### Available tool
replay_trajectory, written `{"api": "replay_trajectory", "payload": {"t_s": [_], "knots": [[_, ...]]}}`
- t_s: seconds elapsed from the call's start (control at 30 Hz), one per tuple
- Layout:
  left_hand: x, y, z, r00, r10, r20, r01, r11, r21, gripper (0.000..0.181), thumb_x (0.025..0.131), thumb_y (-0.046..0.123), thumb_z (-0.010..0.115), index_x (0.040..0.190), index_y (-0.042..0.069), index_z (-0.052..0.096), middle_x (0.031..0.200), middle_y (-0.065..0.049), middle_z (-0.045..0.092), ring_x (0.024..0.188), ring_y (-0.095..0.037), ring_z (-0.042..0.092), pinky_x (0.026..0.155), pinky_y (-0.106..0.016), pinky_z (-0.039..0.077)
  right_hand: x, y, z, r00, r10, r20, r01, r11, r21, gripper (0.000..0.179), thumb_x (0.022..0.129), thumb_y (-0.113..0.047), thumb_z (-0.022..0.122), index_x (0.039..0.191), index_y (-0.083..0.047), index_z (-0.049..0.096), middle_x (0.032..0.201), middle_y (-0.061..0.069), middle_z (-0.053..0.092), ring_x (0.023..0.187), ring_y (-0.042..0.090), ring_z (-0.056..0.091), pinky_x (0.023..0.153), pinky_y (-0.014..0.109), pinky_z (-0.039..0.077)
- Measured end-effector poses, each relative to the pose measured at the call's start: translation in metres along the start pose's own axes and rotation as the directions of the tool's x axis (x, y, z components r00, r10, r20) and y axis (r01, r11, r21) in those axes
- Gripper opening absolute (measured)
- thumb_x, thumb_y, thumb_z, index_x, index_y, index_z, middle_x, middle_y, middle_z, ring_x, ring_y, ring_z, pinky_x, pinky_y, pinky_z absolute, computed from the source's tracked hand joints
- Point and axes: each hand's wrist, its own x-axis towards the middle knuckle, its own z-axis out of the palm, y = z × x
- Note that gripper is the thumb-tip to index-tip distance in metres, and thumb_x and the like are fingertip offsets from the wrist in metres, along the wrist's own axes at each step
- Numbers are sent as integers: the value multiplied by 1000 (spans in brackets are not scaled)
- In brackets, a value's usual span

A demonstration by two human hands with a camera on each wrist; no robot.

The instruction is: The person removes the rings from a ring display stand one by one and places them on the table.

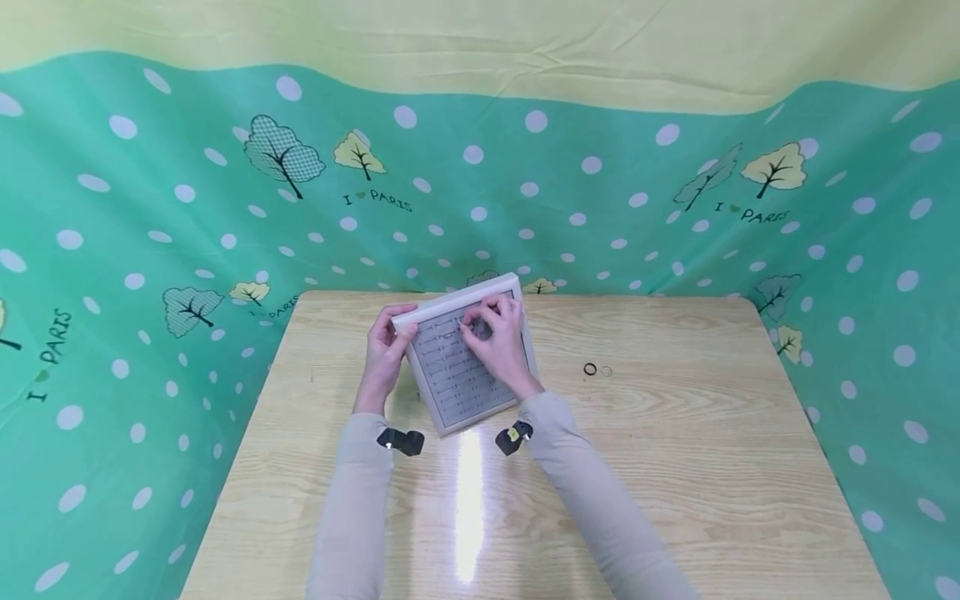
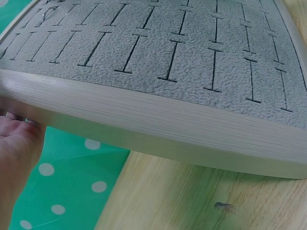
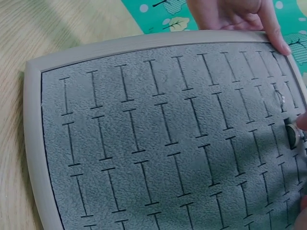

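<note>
A ring display tray (image 1: 450, 367), with a pale frame and a grey slotted pad, is tilted up over the wooden table. My left hand (image 1: 387, 354) grips its upper left corner, the thumb over the rim. Over the pad's upper part, my right hand (image 1: 497, 340) pinches a ring (image 3: 291, 134) at one of the slots, thumb and forefinger together. Most of that ring is hidden by the fingertips. A thin silver ring (image 3: 279, 98) stands in a slot close by; the left wrist view has a ring (image 2: 48, 15) in the pad too.
To the right of the tray, a dark ring (image 1: 590, 369) and a thin silver ring (image 1: 607, 372) lie on the wooden table (image 1: 675, 467). A green dotted curtain (image 1: 570, 192) hangs behind the table and along both sides.
</note>
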Motion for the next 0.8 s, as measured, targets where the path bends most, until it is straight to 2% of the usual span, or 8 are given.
{"api": "replay_trajectory", "payload": {"t_s": [0.33,0.6,0.7,0.8], "knots": [[0,1,0,1000,-4,11,4,1000,3,31,92,-8,53,120,-14,43,110,-5,56,88,-15,59,71,-28,57,1,-2,-10,999,-4,52,3,1000,21,8,77,-8,74,81,-7,67,100,9,54,105,31,41,97,46,30],[0,4,-1,1000,-19,8,19,1000,10,30,93,-8,53,121,-15,42,110,-4,57,88,-15,59,72,-28,57,-12,-1,-18,996,55,71,-67,982,178,11,77,0,72,85,-5,65,104,9,62,106,25,50,103,42,31],[0,3,0,1000,-22,8,22,1000,9,31,93,-7,53,121,-15,42,110,-5,57,87,-15,59,71,-27,57,-19,0,-19,995,67,71,-82,971,225,11,79,3,70,86,-4,65,102,10,62,105,24,52,102,41,34],[0,2,0,1000,-21,7,21,1000,1,31,93,-9,54,121,-14,43,108,-5,58,86,-15,61,70,-27,57,-26,1,-21,991,113,77,-129,960,248,11,79,3,70,87,-3,65,103,10,61,105,23,52,101,39,36]]}}
